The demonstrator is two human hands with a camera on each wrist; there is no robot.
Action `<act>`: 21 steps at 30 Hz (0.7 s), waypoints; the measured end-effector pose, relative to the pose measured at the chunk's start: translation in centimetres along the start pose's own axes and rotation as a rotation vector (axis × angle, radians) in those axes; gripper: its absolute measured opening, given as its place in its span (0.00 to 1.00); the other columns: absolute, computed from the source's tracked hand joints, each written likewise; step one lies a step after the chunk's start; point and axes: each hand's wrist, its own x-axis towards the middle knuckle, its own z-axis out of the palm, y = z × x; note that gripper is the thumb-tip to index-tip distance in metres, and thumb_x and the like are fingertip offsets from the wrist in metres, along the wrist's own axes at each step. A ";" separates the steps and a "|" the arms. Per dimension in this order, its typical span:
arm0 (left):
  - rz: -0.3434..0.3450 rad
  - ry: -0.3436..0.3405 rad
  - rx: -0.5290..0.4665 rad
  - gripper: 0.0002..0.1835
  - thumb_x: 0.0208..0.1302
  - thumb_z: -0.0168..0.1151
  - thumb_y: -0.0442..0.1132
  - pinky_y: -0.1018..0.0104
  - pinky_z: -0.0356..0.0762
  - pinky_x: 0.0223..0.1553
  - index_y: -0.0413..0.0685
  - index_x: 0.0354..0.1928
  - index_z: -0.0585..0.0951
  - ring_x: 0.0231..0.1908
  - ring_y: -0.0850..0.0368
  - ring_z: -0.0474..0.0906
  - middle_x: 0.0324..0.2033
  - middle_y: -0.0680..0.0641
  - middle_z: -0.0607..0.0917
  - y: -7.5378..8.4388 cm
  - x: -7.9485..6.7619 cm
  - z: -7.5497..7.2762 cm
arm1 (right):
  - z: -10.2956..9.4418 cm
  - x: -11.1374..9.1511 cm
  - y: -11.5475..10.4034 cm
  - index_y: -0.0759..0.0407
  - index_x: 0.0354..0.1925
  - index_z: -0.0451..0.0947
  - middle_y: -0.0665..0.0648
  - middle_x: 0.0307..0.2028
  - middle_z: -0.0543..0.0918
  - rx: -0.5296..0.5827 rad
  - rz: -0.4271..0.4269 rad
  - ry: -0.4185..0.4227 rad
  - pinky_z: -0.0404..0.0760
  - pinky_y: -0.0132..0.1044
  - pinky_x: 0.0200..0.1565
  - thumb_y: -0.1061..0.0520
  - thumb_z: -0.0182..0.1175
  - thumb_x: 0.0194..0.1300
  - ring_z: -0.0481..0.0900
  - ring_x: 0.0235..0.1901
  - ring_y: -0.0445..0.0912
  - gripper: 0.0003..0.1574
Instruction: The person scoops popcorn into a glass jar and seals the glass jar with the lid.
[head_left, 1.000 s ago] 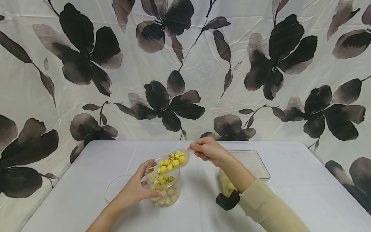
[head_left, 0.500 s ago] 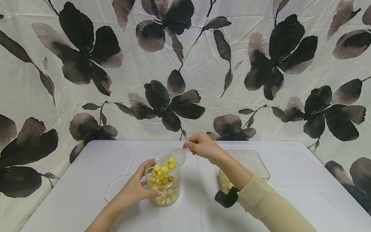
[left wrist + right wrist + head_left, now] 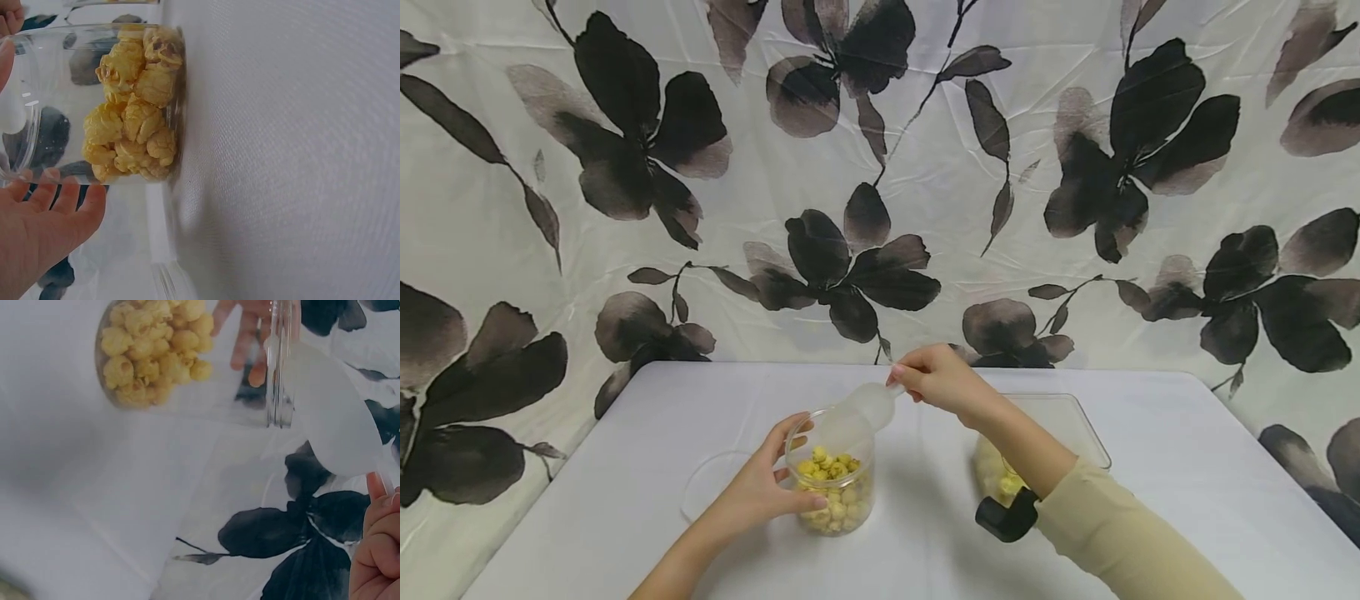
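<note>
A clear round jar (image 3: 870,454) stands on the white table, partly filled with yellow popcorn (image 3: 829,468). My left hand (image 3: 778,487) grips the jar's side, thumb toward me and fingers around the far left wall; the left wrist view shows popcorn (image 3: 134,119) through the wall. My right hand (image 3: 936,383) pinches the handle of a translucent white scoop (image 3: 872,407). The scoop tilts down into the jar's mouth with no popcorn on it. In the right wrist view, the scoop (image 3: 340,419) overlaps the jar's rim (image 3: 279,387).
Right of the jar stands a clear rectangular container (image 3: 1067,421) with popcorn (image 3: 1009,485) in it, partly hidden by the right forearm. A clear round lid (image 3: 688,487) lies on the table (image 3: 917,542) left of the jar. A floral cloth (image 3: 730,192) hangs behind.
The scoop, full of popcorn a second ago, has tipped over the jar, and its popcorn has slid in. The popcorn left the scoop while the left hand kept holding the jar.
</note>
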 end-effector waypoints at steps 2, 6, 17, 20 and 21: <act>0.000 0.000 -0.001 0.52 0.42 0.76 0.38 0.39 0.58 0.59 0.52 0.69 0.55 0.66 0.42 0.53 0.67 0.43 0.59 0.0 0.0 0.1 | -0.3 -0.1 0.1 0.67 0.37 0.81 0.53 0.17 0.67 0.029 0.025 -0.009 0.61 0.31 0.24 0.59 0.51 0.69 0.62 0.20 0.43 0.14; -0.004 -0.001 -0.017 0.52 0.42 0.76 0.38 0.39 0.57 0.60 0.53 0.69 0.55 0.66 0.43 0.53 0.67 0.44 0.59 0.0 0.0 0.1 | -0.8 -0.2 0.5 0.71 0.38 0.80 0.52 0.17 0.66 0.091 0.053 -0.029 0.54 0.28 0.19 0.59 0.50 0.70 0.56 0.15 0.40 0.16; -0.014 -0.009 -0.015 0.54 0.42 0.77 0.38 0.42 0.58 0.61 0.51 0.69 0.53 0.65 0.43 0.53 0.68 0.43 0.58 0.2 -0.1 0.0 | -2.8 -1.0 1.4 0.72 0.39 0.77 0.52 0.18 0.69 0.268 0.070 -0.054 0.53 0.27 0.17 0.59 0.48 0.71 0.54 0.12 0.38 0.16; -0.003 -0.012 -0.001 0.54 0.42 0.76 0.38 0.42 0.58 0.60 0.49 0.70 0.52 0.66 0.42 0.54 0.68 0.42 0.58 0.3 0.0 0.0 | -3.5 -1.3 1.4 0.70 0.39 0.77 0.51 0.18 0.70 0.298 0.087 -0.049 0.54 0.27 0.17 0.59 0.49 0.71 0.55 0.12 0.38 0.15; -0.001 -0.012 0.001 0.54 0.43 0.76 0.38 0.42 0.58 0.60 0.50 0.70 0.52 0.66 0.43 0.54 0.68 0.42 0.58 0.3 0.0 0.0 | -3.7 -1.4 1.3 0.70 0.39 0.77 0.51 0.18 0.70 0.306 0.090 -0.047 0.54 0.26 0.17 0.59 0.49 0.70 0.56 0.12 0.37 0.15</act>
